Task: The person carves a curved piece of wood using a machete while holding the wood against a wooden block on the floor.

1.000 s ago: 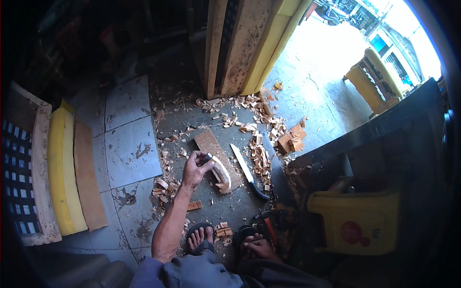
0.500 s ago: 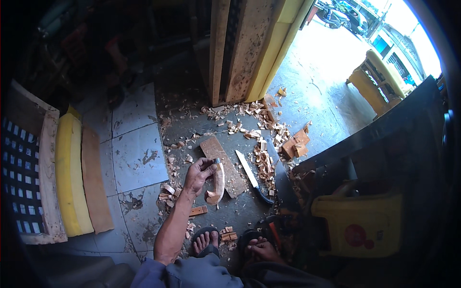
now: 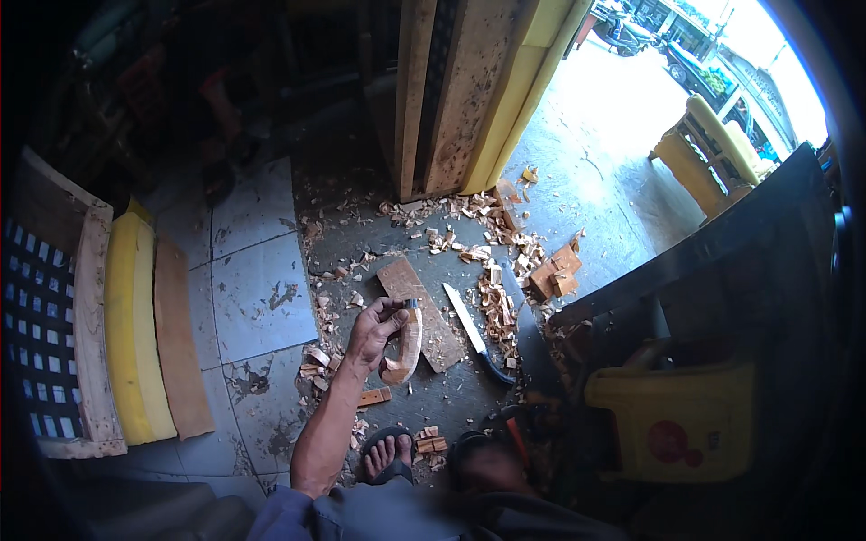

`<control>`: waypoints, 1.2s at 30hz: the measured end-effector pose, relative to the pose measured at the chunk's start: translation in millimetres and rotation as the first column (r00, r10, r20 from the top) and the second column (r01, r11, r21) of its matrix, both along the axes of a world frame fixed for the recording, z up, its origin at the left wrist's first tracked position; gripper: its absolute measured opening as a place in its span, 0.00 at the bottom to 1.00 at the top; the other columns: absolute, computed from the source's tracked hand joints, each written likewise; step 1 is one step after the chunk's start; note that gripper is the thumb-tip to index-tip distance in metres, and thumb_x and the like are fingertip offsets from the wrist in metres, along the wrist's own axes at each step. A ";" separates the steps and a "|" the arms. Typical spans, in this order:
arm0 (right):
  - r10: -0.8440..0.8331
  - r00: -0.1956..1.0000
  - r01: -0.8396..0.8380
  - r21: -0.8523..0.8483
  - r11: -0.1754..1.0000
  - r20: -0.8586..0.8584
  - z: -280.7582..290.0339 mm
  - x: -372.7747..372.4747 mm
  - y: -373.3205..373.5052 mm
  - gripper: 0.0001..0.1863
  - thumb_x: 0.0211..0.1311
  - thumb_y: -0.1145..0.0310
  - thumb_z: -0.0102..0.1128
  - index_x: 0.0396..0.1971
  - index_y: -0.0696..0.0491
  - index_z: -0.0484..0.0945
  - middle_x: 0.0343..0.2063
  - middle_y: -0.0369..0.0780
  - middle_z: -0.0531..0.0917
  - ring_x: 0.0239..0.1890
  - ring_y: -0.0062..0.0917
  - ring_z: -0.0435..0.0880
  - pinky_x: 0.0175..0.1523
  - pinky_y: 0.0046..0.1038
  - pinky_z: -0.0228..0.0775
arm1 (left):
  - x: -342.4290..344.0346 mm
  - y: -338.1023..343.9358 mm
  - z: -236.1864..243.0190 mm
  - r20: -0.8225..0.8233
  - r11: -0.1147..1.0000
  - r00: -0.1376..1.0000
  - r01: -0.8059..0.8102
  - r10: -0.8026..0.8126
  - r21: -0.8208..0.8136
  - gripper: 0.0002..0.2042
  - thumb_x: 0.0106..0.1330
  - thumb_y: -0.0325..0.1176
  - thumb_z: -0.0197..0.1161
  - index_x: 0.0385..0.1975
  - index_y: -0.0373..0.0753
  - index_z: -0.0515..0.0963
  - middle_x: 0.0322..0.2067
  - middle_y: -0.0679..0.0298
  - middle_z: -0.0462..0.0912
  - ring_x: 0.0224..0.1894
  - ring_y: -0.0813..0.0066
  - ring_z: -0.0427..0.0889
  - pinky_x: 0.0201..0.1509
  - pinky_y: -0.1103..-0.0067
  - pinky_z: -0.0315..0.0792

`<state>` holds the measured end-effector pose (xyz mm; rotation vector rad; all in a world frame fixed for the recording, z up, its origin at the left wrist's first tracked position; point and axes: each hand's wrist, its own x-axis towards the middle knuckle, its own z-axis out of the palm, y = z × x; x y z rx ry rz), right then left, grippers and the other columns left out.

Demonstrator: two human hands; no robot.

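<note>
The person's left hand (image 3: 372, 335) is grasping a curved wooden piece (image 3: 412, 350), pinching it between thumb and fingers close to the dark cap (image 3: 412, 305) at its upper end. The piece is hanging roughly upright, its hooked end pointing down, and is overlapping the near left edge of the flat board (image 3: 437, 323) in this view. The step in hand seems to be an inspection of the carved shape, since no blade is touching the wood. Any further cut would be calling for the knife (image 3: 465, 320), which is lying just to the right of the board, and for a firmer, lower grip on the piece.

The right hand (image 3: 498, 467) is showing only as a blur beside the right foot, nearer the person than the board; whether it is gripping anything or lying loose, one cannot tell. Pale shavings (image 3: 494, 305) are lying beyond the knife from the board, and a small wooden block (image 3: 374, 396) is lying on the board's near side, to the left.

The fingers are hiding part of the piece's upper end, and how high it is hovering above the board is hard to judge. Right of the board, near the person, shadow is swallowing whatever surrounds an orange strip (image 3: 517, 439).
</note>
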<state>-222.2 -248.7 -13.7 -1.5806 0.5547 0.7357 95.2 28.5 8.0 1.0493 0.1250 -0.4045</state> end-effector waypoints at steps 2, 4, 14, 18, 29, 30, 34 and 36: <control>-0.015 1.000 0.015 0.017 1.000 -0.011 3.2 1.2 1.1 0.14 0.66 0.65 0.66 0.24 0.59 0.87 0.19 0.32 0.82 0.24 0.14 0.79 0.32 0.21 0.67 | -0.2 1.4 0.9 -0.001 1.000 1.000 -0.001 0.001 -0.005 0.17 0.65 0.34 0.73 0.48 0.37 0.76 0.42 0.66 0.84 0.43 0.81 0.80 0.51 0.80 0.75; 0.021 0.998 -0.021 -0.001 1.000 -0.062 0.0 0.2 -2.7 0.14 0.65 0.64 0.65 0.29 0.60 0.88 0.23 0.34 0.85 0.32 0.17 0.82 0.43 0.23 0.70 | -0.7 1.7 3.0 -0.005 1.000 1.000 -0.001 0.001 -0.018 0.17 0.65 0.34 0.73 0.48 0.37 0.76 0.42 0.66 0.84 0.43 0.81 0.80 0.50 0.80 0.76; -0.029 0.998 0.029 0.009 1.000 -0.051 1.8 -1.7 0.9 0.12 0.65 0.65 0.67 0.28 0.60 0.88 0.19 0.29 0.81 0.26 0.13 0.78 0.33 0.21 0.66 | -2.7 3.6 4.4 -0.032 0.999 0.999 0.001 -0.002 -0.044 0.15 0.65 0.34 0.73 0.48 0.38 0.77 0.41 0.68 0.84 0.42 0.81 0.81 0.49 0.80 0.77; 0.218 0.974 -0.226 -0.164 0.960 -0.069 -5.4 1.2 -8.6 0.15 0.65 0.58 0.65 0.33 0.55 0.90 0.28 0.41 0.89 0.35 0.29 0.87 0.49 0.32 0.75 | -3.1 -4.9 3.2 -0.010 0.997 1.000 -0.013 0.012 -0.073 0.15 0.65 0.32 0.72 0.48 0.38 0.77 0.42 0.67 0.84 0.44 0.80 0.81 0.51 0.79 0.77; 0.529 0.751 0.130 -0.875 0.467 0.395 -14.1 179.1 -23.3 0.23 0.56 0.62 0.69 0.48 0.55 0.72 0.44 0.48 0.78 0.48 0.45 0.78 0.52 0.43 0.74 | -26.4 -35.7 19.4 0.194 0.935 0.980 -0.018 -0.054 0.354 0.20 0.67 0.21 0.65 0.59 0.31 0.73 0.50 0.61 0.83 0.52 0.75 0.82 0.60 0.78 0.76; 0.534 0.774 0.080 -0.889 0.450 0.340 -34.8 184.8 -35.4 0.23 0.55 0.62 0.69 0.47 0.56 0.72 0.44 0.49 0.78 0.48 0.46 0.78 0.52 0.44 0.74 | -28.0 -47.1 18.1 0.223 0.929 0.971 -0.008 -0.081 0.370 0.20 0.67 0.21 0.65 0.59 0.30 0.73 0.51 0.59 0.83 0.53 0.74 0.82 0.60 0.78 0.76; 0.445 0.859 -0.062 -0.810 0.583 0.254 -18.4 204.8 -16.1 0.20 0.56 0.62 0.66 0.43 0.58 0.72 0.40 0.52 0.80 0.44 0.49 0.80 0.50 0.46 0.74 | -45.4 -37.7 1.2 0.358 0.857 0.933 -0.155 -0.037 0.492 0.16 0.65 0.22 0.67 0.52 0.30 0.76 0.48 0.57 0.84 0.49 0.73 0.85 0.54 0.77 0.80; 0.262 0.924 0.036 -0.748 0.662 0.277 -10.6 211.7 -7.3 0.17 0.59 0.63 0.62 0.40 0.59 0.72 0.34 0.54 0.80 0.37 0.51 0.81 0.45 0.48 0.74 | -51.7 -41.7 6.5 0.327 0.814 0.941 -0.120 -0.090 0.569 0.17 0.65 0.22 0.66 0.53 0.31 0.74 0.47 0.58 0.84 0.48 0.74 0.84 0.52 0.78 0.80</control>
